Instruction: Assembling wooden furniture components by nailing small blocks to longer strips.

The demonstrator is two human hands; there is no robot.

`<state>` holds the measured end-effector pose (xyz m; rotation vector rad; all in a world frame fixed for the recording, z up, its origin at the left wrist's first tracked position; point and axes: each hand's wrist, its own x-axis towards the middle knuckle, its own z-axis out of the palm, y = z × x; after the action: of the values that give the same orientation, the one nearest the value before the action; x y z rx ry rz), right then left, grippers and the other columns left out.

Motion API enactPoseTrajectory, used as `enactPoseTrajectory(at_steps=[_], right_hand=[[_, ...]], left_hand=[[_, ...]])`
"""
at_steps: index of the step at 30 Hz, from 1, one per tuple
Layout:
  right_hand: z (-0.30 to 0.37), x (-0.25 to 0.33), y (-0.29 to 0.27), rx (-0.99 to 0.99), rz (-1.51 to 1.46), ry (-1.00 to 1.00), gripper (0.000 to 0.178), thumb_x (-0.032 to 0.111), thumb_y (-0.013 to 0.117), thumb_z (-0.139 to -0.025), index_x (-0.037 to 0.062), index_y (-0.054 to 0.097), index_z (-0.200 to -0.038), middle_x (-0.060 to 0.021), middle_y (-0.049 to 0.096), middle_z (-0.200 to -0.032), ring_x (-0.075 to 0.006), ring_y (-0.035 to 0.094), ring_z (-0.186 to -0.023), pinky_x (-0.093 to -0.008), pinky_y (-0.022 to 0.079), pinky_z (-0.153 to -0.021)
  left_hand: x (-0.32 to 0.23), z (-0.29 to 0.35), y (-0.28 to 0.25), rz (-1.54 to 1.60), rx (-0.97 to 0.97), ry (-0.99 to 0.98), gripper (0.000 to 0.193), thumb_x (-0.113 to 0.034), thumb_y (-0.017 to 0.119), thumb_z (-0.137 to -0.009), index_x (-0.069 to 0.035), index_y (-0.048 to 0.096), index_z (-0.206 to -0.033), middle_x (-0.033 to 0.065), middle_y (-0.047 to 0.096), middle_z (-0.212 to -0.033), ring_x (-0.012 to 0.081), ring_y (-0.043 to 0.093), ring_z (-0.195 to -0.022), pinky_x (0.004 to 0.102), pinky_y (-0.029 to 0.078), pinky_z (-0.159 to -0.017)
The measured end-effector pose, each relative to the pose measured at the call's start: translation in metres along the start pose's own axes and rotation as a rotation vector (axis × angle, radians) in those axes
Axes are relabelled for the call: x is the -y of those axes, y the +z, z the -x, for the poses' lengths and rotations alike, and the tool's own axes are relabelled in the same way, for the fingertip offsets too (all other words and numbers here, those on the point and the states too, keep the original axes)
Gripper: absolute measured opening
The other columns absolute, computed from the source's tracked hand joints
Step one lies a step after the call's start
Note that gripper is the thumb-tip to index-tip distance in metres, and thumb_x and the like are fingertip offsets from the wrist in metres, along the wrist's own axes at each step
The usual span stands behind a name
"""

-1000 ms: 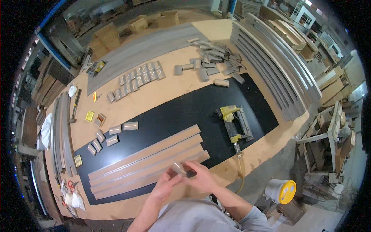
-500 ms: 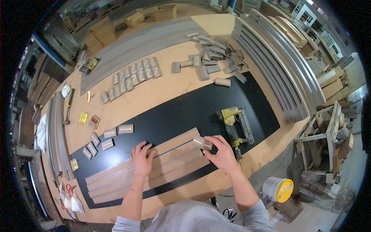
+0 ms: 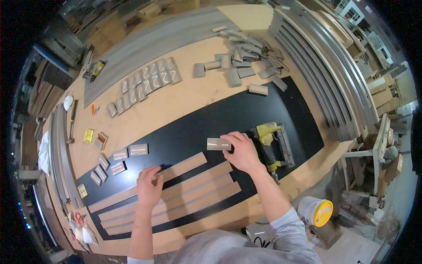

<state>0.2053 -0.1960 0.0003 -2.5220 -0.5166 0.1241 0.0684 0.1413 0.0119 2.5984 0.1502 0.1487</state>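
My right hand point(image 3: 241, 152) pinches a small wooden block point(image 3: 216, 144) by its right end, with a shiny line of glue along its face, held over the black board point(image 3: 189, 121). The fingers of my left hand point(image 3: 150, 185) are curled over a long wooden strip point(image 3: 187, 166), which lies at a slant apart from its neighbours. Several more long strips point(image 3: 198, 189) lie side by side nearer to me, partly hidden by my left forearm. Right of my right hand rests a yellow and black nail gun point(image 3: 270, 141).
Several glue-lined blocks point(image 3: 139, 149) sit at the board's left end. Farther back are rows of blocks with curved glue lines point(image 3: 154, 80) and a heap of grey blocks point(image 3: 246, 53). A hammer point(image 3: 72, 123) lies left; long grey boards point(image 3: 316, 75) line the right side.
My left hand has shifted left, and the far strip has slid left and away from the others. My right hand has moved left and farther from me with the block.
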Motion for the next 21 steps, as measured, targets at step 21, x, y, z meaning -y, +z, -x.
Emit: enactPoseTrajectory(at_steps=[21], right_hand=[[0.017, 0.057, -0.021, -0.175, -0.105, -0.339, 0.052, 0.017, 0.085, -0.069, 0.0205, 0.073, -0.119, -0.0005, 0.064, -0.108, -0.0223, 0.061, -0.114, -0.0496, 0.039, -0.105]], left_hand=[[-0.082, -0.004, 0.027, 1.329, 0.428, -0.764, 0.016, -0.018, 0.07, -0.099, -0.008, 0.073, -0.112, 0.0054, 0.077, -0.1, 0.0146, 0.069, -0.088, 0.0315, 0.055, -0.079]])
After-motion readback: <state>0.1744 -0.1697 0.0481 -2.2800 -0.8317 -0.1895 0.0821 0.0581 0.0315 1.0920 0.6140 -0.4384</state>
